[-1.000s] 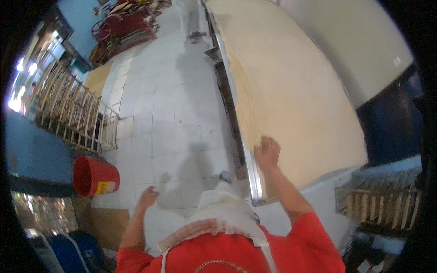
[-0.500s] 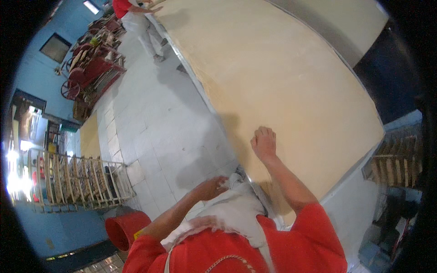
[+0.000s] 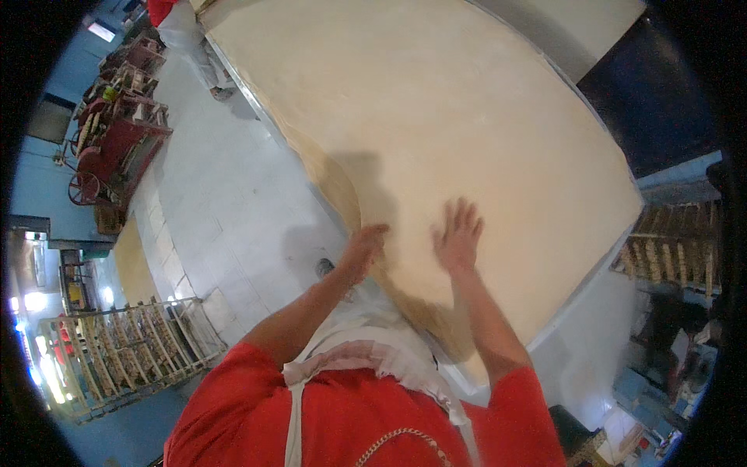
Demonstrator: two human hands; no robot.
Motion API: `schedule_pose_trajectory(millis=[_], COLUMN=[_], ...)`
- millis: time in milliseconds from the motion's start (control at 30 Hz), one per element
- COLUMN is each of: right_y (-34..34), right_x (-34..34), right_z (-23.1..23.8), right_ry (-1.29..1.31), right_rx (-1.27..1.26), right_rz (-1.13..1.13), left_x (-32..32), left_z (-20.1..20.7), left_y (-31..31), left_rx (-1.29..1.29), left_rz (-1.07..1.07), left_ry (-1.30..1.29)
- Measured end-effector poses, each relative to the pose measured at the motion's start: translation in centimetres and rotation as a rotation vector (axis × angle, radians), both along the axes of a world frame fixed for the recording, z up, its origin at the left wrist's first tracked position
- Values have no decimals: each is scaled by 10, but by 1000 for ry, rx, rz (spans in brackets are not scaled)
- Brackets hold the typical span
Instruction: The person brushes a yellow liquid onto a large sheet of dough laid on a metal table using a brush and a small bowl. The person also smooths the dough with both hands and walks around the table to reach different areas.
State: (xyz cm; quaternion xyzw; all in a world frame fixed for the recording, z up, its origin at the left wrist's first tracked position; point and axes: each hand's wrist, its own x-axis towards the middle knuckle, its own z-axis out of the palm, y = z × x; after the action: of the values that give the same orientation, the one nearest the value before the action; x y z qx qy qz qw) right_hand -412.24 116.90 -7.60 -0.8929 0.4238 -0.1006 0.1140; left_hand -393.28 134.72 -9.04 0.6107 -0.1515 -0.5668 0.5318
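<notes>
A broad, pale beige sheet that looks like rolled dough (image 3: pixel 498 132) covers a long table in front of me. My right hand (image 3: pixel 457 237) lies on top of it, fingers spread and slightly blurred. At the sheet's left edge is my left hand (image 3: pixel 363 253), its fingers curled over the border and gripping it. Along that side a darker strip of the sheet bends up or folds near the left hand; its exact shape is partly hidden by my arm and shadow.
The table's metal edge (image 3: pixel 247 87) runs along the left. Red machines with wheels (image 3: pixel 117 148) line the far-left wall, and a slatted rack (image 3: pixel 132 350) stands nearer. Another person (image 3: pixel 183 35) stands by the table's far-left corner. More slatted racks (image 3: pixel 673 241) stand at right.
My left hand has moved from beside my apron up to the sheet's left edge, where the border now bends. My right hand has gone from curled to spread. The view has shifted.
</notes>
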Motion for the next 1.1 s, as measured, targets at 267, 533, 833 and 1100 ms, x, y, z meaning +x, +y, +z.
schedule_pose_trajectory(millis=[267,533,833,1100], right_y=[82,32,75,41], right_x=[4,91,144,190], right_z=[10,0,16,4], right_ry=[126,107,261,-53], right_rx=[6,9,34,98], right_rz=[368,63,230,-31], left_x=[94,157,237,232], left_z=[-10,-25,-43,-40], left_y=[-79,-51,-94,-39], left_rx=[-66,-186,-678,-90], left_rz=[49,-32,-42,-48], left_ry=[-477,-417,-864,-134])
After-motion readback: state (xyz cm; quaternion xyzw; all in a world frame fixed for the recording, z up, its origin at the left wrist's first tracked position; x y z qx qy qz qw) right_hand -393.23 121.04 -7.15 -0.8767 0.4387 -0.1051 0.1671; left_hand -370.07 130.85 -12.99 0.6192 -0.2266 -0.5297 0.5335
